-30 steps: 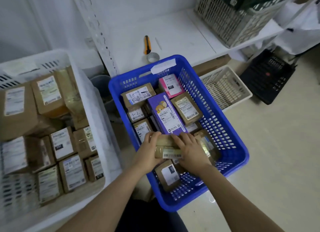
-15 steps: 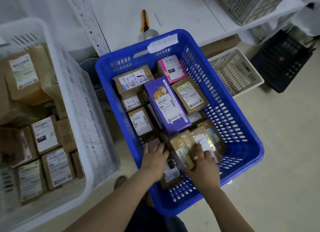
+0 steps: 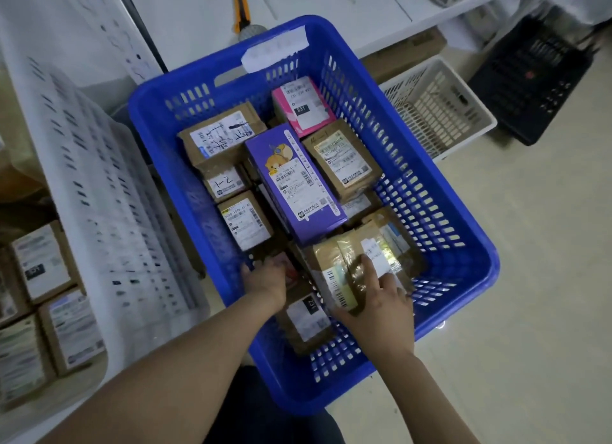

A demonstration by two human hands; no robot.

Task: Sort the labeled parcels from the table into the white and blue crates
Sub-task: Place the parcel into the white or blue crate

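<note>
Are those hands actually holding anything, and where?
The right hand lies flat on top of a taped brown parcel, not gripping it. The left hand reaches deeper into the blue crate; whether it grips anything cannot be told.

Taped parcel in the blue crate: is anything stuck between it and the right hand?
No, nothing visible stands between them. The right hand rests directly on the taped parcel, its fingers touching the top, inside the blue crate.

Head view — steeply down, close over blue crate [image 3: 440,192].
</note>
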